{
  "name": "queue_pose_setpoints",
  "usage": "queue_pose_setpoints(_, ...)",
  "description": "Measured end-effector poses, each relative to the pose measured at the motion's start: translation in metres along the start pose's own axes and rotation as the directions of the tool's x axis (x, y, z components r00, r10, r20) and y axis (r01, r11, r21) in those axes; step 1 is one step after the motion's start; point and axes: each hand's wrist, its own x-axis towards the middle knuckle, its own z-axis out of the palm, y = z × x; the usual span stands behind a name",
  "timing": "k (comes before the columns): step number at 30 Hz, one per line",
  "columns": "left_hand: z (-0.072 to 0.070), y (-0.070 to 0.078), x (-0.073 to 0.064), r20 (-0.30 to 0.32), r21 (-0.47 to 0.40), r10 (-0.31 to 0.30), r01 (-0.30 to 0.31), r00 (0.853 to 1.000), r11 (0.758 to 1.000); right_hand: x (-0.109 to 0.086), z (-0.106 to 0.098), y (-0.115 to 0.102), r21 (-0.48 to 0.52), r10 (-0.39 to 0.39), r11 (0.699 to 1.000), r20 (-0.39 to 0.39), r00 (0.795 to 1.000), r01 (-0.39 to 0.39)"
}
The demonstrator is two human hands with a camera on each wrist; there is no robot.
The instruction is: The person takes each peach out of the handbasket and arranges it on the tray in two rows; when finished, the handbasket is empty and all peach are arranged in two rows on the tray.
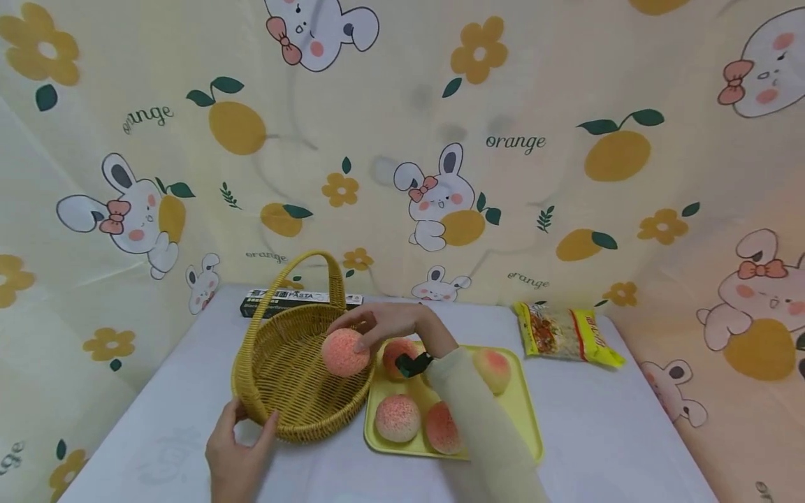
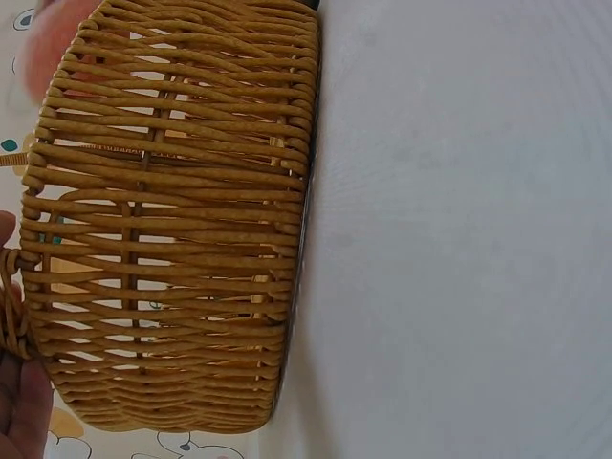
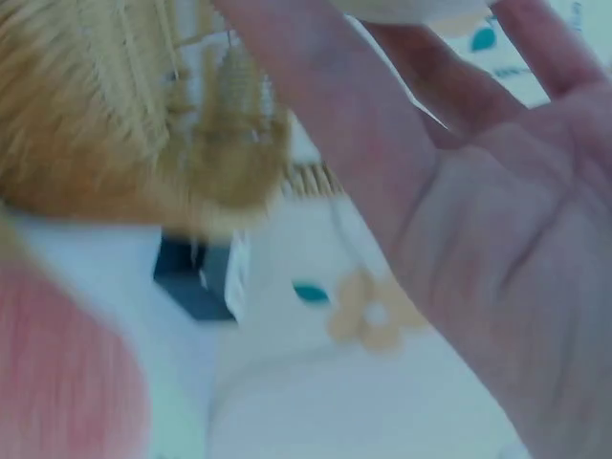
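My right hand (image 1: pixel 390 327) holds a pink speckled peach (image 1: pixel 345 353) over the right side of a woven basket (image 1: pixel 308 427). In the right wrist view only the pale underside of that peach (image 3: pixel 411 8) shows, past the fingers. My left hand (image 1: pixel 237 447) grips the basket's near left rim at the foot of its tall handle; part of that hand (image 2: pixel 24 411) appears at the edge of the left wrist view. Beside the basket, a yellow tray (image 1: pixel 531 426) bears several peaches, among them a speckled one (image 1: pixel 397 418). My right forearm hides part of the tray.
Behind the basket lies a dark pasta box (image 1: pixel 251 304). A yellow noodle packet (image 1: pixel 562 334) lies at the back right of the white table (image 1: pixel 597 426). A patterned cloth (image 1: pixel 377 140) hangs at the back and sides.
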Motion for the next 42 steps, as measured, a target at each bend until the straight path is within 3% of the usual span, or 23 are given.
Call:
queue_pose_setpoints(6, -0.002, 0.003, 0.001, -0.004, 0.02, -0.023, 0.023, 1.0, 1.0, -0.069, 0.003, -0.001, -0.156, -0.048, 0.988, -0.195, 0.98, 0.017)
queue_pose_setpoints(13, -0.004, 0.005, -0.001, -0.008, 0.053, -0.051, 0.051, 0.999, 0.997, -0.167, 0.032, -0.005, -0.191, -0.042, 0.981, -0.36, 0.932, -0.029)
queue_pose_setpoints(16, -0.006, 0.005, -0.002, -0.031, 0.065, -0.065, 0.067, 0.997, 0.996, -0.199, 0.048, -0.002, -0.183, 0.001, 0.98, -0.4, 0.916, -0.081)
queue_pose_setpoints(20, -0.007, 0.005, -0.003, -0.055, 0.068, -0.089, 0.093, 0.994, 0.993, -0.232, 0.069, 0.006, -0.17, 0.109, 0.963, -0.456, 0.883, -0.207)
queue_pose_setpoints(24, -0.006, 0.005, -0.005, -0.07, 0.057, -0.099, 0.103, 0.993, 0.993, -0.251, 0.087, 0.021, -0.14, 0.161, 0.958, -0.46, 0.873, -0.251)
queue_pose_setpoints(26, -0.006, 0.005, -0.005, -0.075, 0.048, -0.087, 0.091, 0.993, 0.995, -0.255, 0.096, 0.028, -0.102, 0.173, 0.965, -0.448, 0.877, -0.242)
queue_pose_setpoints(31, -0.005, 0.007, -0.005, -0.072, 0.037, -0.061, 0.064, 0.996, 0.997, -0.262, 0.115, 0.043, 0.0, 0.236, 0.964, -0.457, 0.857, -0.265)
queue_pose_setpoints(42, 0.004, 0.011, -0.002, -0.02, 0.02, -0.107, 0.107, 0.994, 0.994, -0.264, 0.127, 0.06, 0.091, 0.302, 0.951, -0.476, 0.826, -0.295)
